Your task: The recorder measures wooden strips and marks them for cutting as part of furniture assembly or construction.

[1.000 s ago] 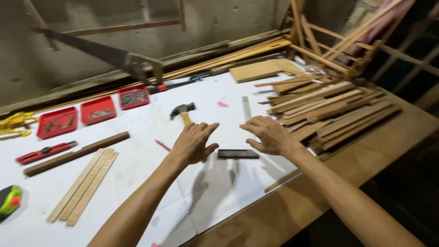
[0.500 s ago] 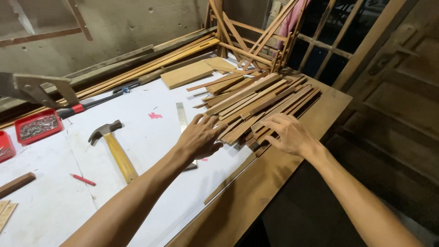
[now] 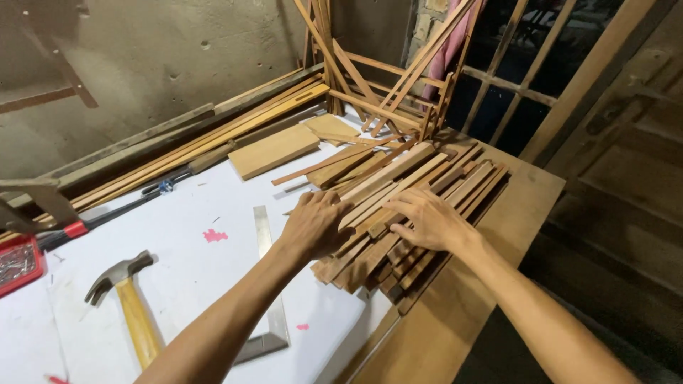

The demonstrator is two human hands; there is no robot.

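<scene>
Overhead light is falling evenly on the white tabletop (image 3: 213, 263), which is reading bright without glare. Soft shadows are sitting under the hammer (image 3: 124, 299) and the forearms. The right side is fading into dimness. Edges are bending slightly from wide-angle distortion; mild motion blur is softening the far left.

My left hand (image 3: 313, 226) and right hand (image 3: 427, 222) are resting on the pile of wooden slats (image 3: 420, 192), which is blocking the table's right side. Behind it, leaning frames (image 3: 384, 78) are closing off the corner. Leftward, the white sheet (image 3: 192, 213) is lying open between the steel square (image 3: 265, 284) and the hammer (image 3: 124, 299). The flat board (image 3: 274, 151) is barring the far edge.
</scene>
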